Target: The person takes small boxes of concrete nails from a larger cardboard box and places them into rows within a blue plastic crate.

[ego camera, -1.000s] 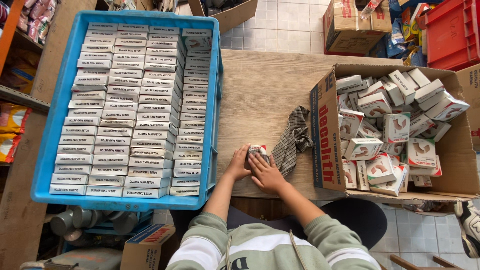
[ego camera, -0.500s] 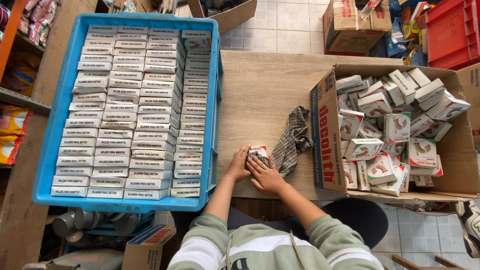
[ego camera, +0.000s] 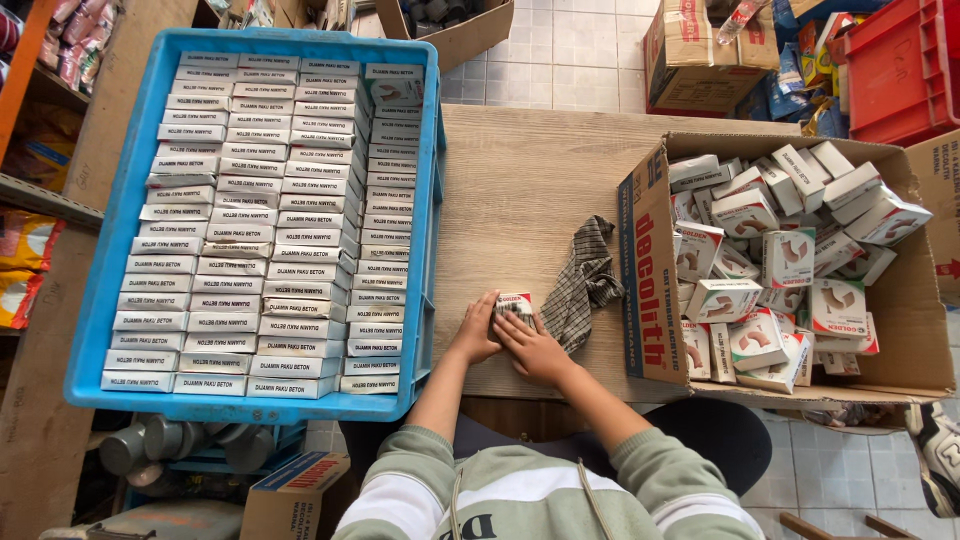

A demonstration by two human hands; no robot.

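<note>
Small box (ego camera: 515, 304) pinched between both hands' fingers (ego camera: 503, 325).

Wood table (ego camera: 520, 190) w/ blue crate (ego camera: 100, 300), cardboard box (ego camera: 645, 270), cloth (ego camera: 585, 285).

Blue crate (ego camera: 95, 300), checkered cloth (ego camera: 585, 285), red crate (ego camera: 905, 60)

Crate (ego camera: 100, 300) left on table (ego camera: 530, 170); carton (ego camera: 915, 310) right; cloth (ego camera: 585, 285) between.
</note>
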